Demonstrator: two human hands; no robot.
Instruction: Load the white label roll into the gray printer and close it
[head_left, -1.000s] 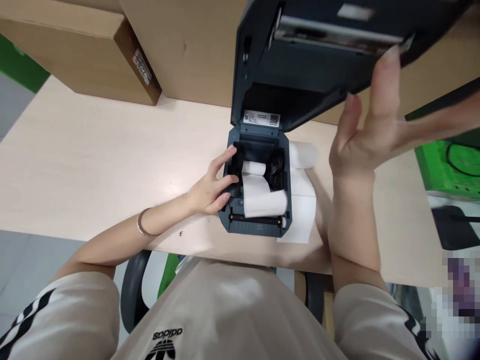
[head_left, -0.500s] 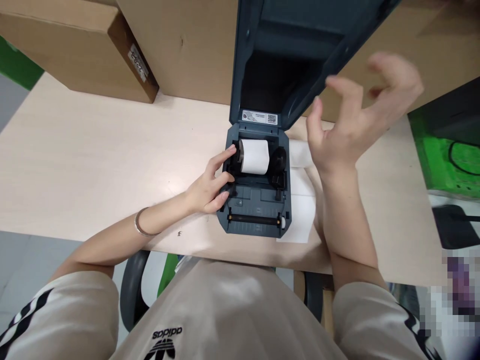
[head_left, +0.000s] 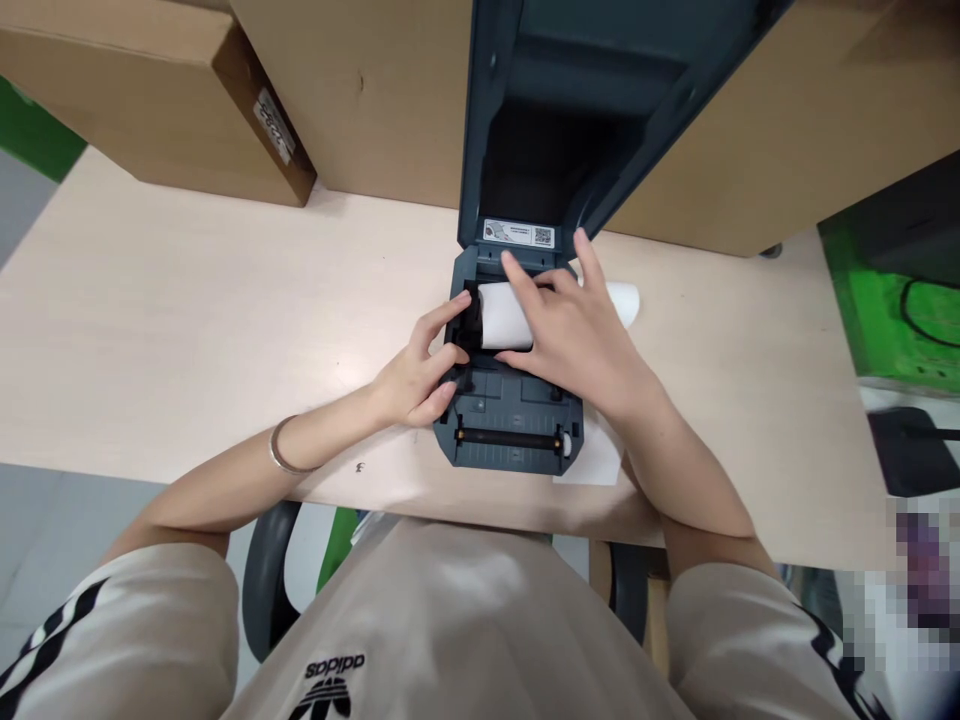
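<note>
A dark blue-grey label printer (head_left: 517,410) stands on the table with its lid (head_left: 592,75) raised. Inside lies a white paper roll (head_left: 504,317). My left hand (head_left: 420,375) rests on the printer's left edge, its fingers apart and the fingertips at the black holder left of the roll. Over the right half of the compartment is my right hand (head_left: 581,335), fingers spread around the roll's right part; it hides the right holder, and whether it grips the roll cannot be made out. White paper (head_left: 596,455) sticks out beneath the printer's right side.
A cardboard box (head_left: 142,95) sits at the back left of the table (head_left: 187,320). Larger cardboard (head_left: 382,100) stands behind the printer. At the right are a green item (head_left: 892,320) and a black cable. A chair armrest (head_left: 270,580) shows below the table edge.
My right hand has come down and left from the air beside the lid onto the roll compartment. My left hand has stayed in place.
</note>
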